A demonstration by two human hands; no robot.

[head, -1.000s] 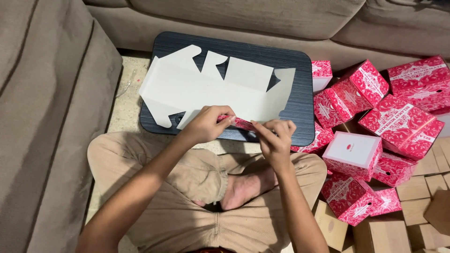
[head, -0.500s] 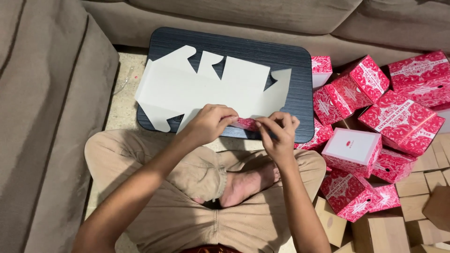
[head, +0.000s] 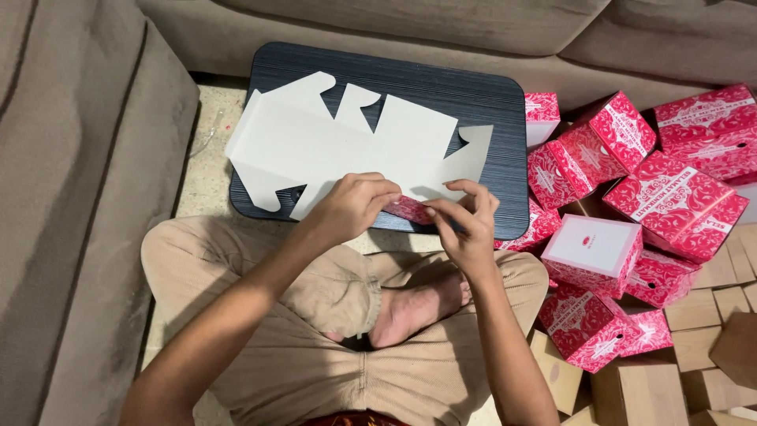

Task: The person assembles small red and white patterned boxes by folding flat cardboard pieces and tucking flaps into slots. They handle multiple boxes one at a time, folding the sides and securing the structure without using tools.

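Flat die-cut carton blank (head: 347,146), white side up, lies on the dark desk (head: 473,95), near edge overhanging toward the lap. Left hand (head: 355,207) pinches the near flap, fingers curled closed on it. Right hand (head: 469,229) grips the same red-printed flap just beside it. Assembled red boxes (head: 678,201) piled on the floor to the right.
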